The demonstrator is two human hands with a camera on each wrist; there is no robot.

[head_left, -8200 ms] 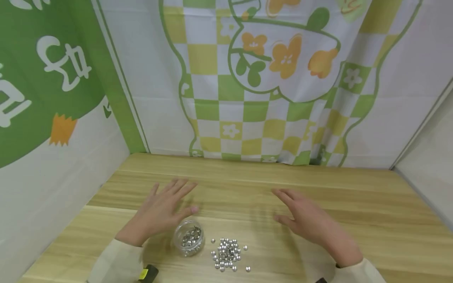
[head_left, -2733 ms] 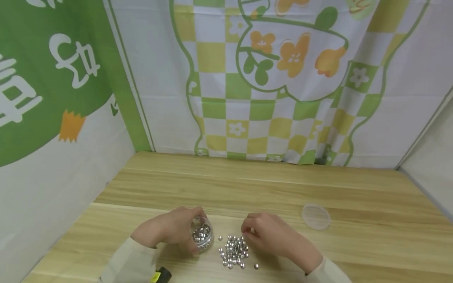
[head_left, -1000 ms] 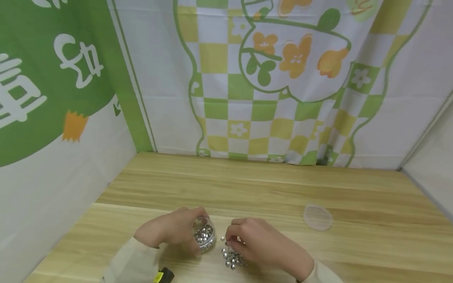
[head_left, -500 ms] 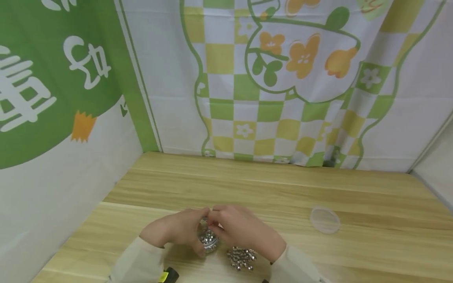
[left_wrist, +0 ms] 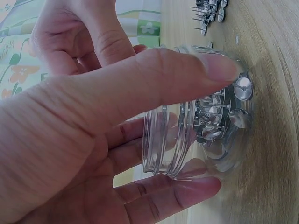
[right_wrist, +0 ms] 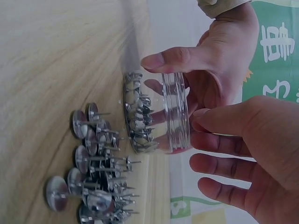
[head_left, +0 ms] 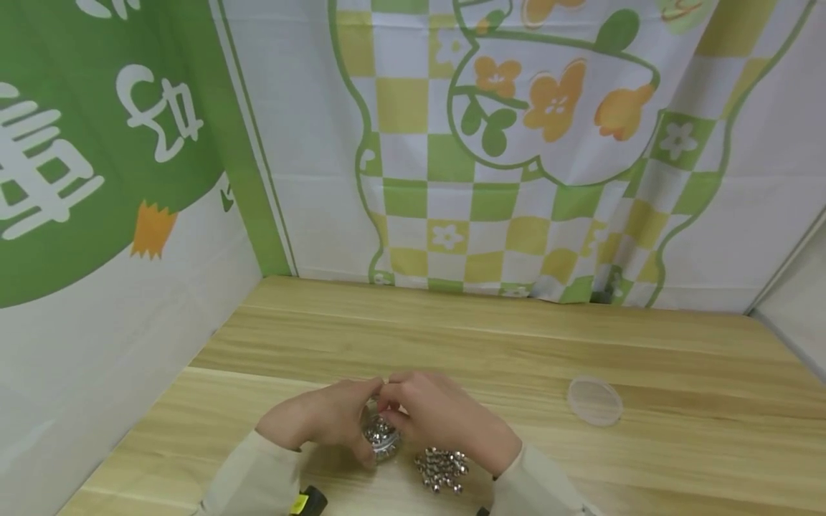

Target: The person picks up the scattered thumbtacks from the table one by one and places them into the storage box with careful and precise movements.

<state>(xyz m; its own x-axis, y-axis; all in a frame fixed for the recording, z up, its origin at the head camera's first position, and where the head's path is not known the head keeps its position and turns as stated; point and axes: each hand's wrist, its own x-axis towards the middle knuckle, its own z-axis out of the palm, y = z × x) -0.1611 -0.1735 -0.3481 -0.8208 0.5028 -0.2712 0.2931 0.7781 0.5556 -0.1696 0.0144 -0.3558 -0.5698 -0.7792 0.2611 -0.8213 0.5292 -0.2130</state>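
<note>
Around a clear round jar (head_left: 385,451) on the table, my left hand (head_left: 325,416) curls its thumb and fingers. Silver thumbtacks (left_wrist: 212,112) lie in the bottom of the jar. My right hand (head_left: 442,419) is at the jar's mouth, its thumb and fingertips close to the rim in the right wrist view. Nothing shows between those fingertips, and the other fingers are loosely bent and spread. Just right of the jar lies a pile of loose thumbtacks (right_wrist: 103,168), many with their pins sideways.
A clear round lid (head_left: 595,401) lies flat to the right on the wooden table (head_left: 516,344). A printed curtain (head_left: 490,201) hangs behind the table's far edge. A black item with a yellow label (head_left: 310,502) sits by the left sleeve.
The lid came to lie at the right. My left hand took hold of the jar. My right hand went to the tack pile, then moved left to the jar's mouth, staying there since.
</note>
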